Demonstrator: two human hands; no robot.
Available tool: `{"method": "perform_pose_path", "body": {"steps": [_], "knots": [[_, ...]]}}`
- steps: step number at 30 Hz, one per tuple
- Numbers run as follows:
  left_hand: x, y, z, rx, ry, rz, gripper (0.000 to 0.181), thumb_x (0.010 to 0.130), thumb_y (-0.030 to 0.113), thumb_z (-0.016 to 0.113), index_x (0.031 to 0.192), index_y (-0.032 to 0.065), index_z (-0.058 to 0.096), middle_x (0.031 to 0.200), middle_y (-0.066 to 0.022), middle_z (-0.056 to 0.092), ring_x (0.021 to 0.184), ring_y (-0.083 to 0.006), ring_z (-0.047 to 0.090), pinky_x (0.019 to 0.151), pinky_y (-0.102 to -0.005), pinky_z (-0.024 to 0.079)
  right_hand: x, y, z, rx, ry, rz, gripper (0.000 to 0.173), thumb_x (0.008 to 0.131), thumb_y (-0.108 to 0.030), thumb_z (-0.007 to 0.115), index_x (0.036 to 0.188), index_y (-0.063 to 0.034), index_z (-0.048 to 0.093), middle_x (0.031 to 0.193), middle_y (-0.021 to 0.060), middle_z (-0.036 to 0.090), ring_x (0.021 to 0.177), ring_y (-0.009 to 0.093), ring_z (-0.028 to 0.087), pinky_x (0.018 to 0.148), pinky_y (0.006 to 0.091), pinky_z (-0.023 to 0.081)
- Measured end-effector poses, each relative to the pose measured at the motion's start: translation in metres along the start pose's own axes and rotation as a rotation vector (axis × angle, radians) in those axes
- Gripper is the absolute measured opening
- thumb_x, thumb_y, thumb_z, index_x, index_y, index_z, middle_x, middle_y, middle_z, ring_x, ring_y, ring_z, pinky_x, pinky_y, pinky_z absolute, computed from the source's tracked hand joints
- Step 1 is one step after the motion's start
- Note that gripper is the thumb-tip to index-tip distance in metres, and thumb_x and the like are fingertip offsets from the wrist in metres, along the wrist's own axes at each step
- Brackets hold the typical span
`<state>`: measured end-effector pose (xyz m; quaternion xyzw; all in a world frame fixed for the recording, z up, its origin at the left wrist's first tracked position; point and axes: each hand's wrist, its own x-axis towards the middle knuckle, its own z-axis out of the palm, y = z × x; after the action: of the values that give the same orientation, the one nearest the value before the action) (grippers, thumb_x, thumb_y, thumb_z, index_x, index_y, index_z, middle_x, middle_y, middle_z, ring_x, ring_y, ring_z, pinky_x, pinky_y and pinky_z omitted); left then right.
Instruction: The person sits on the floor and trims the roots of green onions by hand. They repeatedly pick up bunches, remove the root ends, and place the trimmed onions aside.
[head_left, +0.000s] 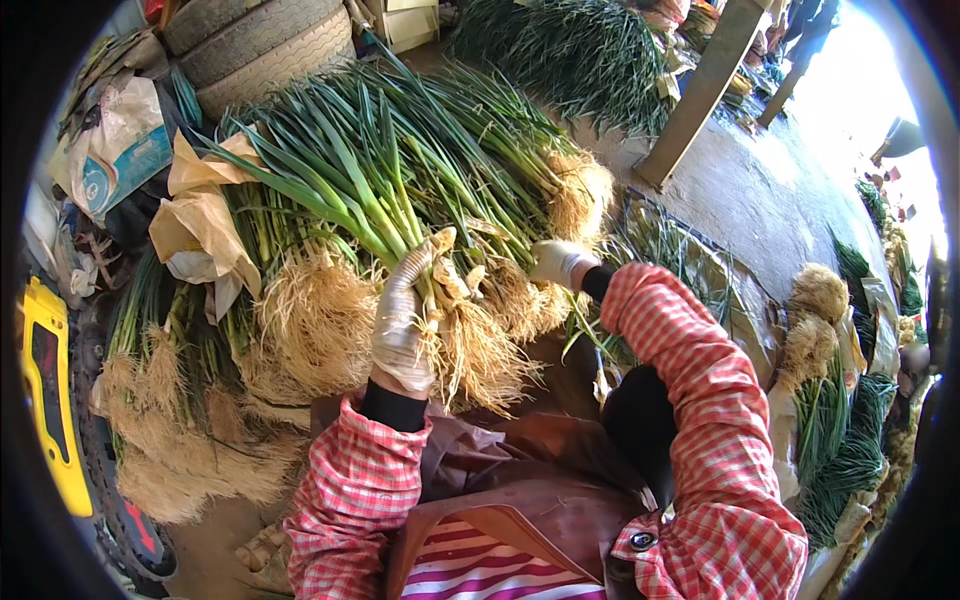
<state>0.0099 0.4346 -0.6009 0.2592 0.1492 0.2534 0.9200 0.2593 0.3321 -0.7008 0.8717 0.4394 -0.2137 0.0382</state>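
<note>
My left hand (401, 330), in a pale glove, is closed around a small bunch of leek-like plants (375, 217). Their broad green leaves fan out to the upper left, and pale fibrous roots (480, 352) hang beside the hand above my lap. My right hand (559, 262), also gloved, is at the stalk ends of the large pile (450, 165), just above a clump of tan roots (521, 300). Its fingers are turned away, so whether they grip a stalk is unclear.
More rooted bundles (322, 322) lie at my left, beside crumpled brown paper (206, 225). Stacked tyres (262, 52) stand behind. A yellow-framed device (49, 375) is at the far left. Beyond the pile, a post (701, 97) rises. Tied bundles (817, 405) lie at right.
</note>
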Motion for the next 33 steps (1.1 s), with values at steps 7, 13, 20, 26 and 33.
{"method": "perform_pose_path", "body": {"steps": [7,13,20,26,33], "knots": [[-0.001,0.003,-0.001,-0.018,0.028,0.012,0.029,0.091,0.017,0.06,0.112,-0.0028,0.061,0.093,-0.006,0.064,0.076,-0.0141,0.063,0.076,-0.0342,0.059,-0.011,0.021,-0.054,0.327,0.088,0.032,0.03,0.089,-0.036,0.061,0.111,-0.0166,0.067,0.084,0.0027,0.07,0.072,0.014,0.067,0.061,0.0299,0.054],[-0.006,0.003,0.014,-0.099,0.028,-0.003,0.026,0.092,0.016,0.058,0.111,-0.0025,0.061,0.088,-0.0055,0.065,0.076,-0.0175,0.066,0.076,-0.036,0.06,-0.116,0.064,-0.172,0.708,0.547,0.076,0.021,0.087,-0.028,0.066,0.1,-0.012,0.071,0.068,-0.0011,0.063,0.052,0.007,0.055,0.045,0.0235,0.045],[-0.01,0.005,0.007,0.011,-0.024,-0.058,0.026,0.09,0.017,0.06,0.112,0.0009,0.06,0.088,-0.006,0.067,0.077,-0.0181,0.068,0.07,-0.0322,0.059,-0.191,0.101,-0.185,0.764,0.887,0.192,0.022,0.085,-0.03,0.069,0.089,-0.0081,0.068,0.06,-0.0016,0.054,0.046,0.005,0.047,0.039,0.0213,0.034],[0.003,-0.014,-0.001,0.029,-0.073,-0.029,0.038,0.09,0.021,0.061,0.115,-0.0073,0.055,0.093,-0.019,0.066,0.079,-0.0269,0.068,0.087,-0.039,0.056,-0.169,0.07,-0.157,1.168,0.858,-0.037,0.021,0.089,-0.025,0.065,0.094,-0.0046,0.066,0.065,0.0011,0.061,0.041,0.005,0.047,0.035,0.0185,0.034],[-0.018,-0.049,0.007,0.103,-0.068,-0.212,0.046,0.093,0.022,0.051,0.132,-0.0024,0.047,0.121,-0.02,0.06,0.106,-0.0287,0.062,0.09,-0.0346,0.051,-0.126,-0.02,-0.088,1.599,0.294,-0.266,0.017,0.091,-0.018,0.059,0.097,-0.003,0.064,0.08,0.0059,0.067,0.06,0.009,0.06,0.048,0.0183,0.045]]}}
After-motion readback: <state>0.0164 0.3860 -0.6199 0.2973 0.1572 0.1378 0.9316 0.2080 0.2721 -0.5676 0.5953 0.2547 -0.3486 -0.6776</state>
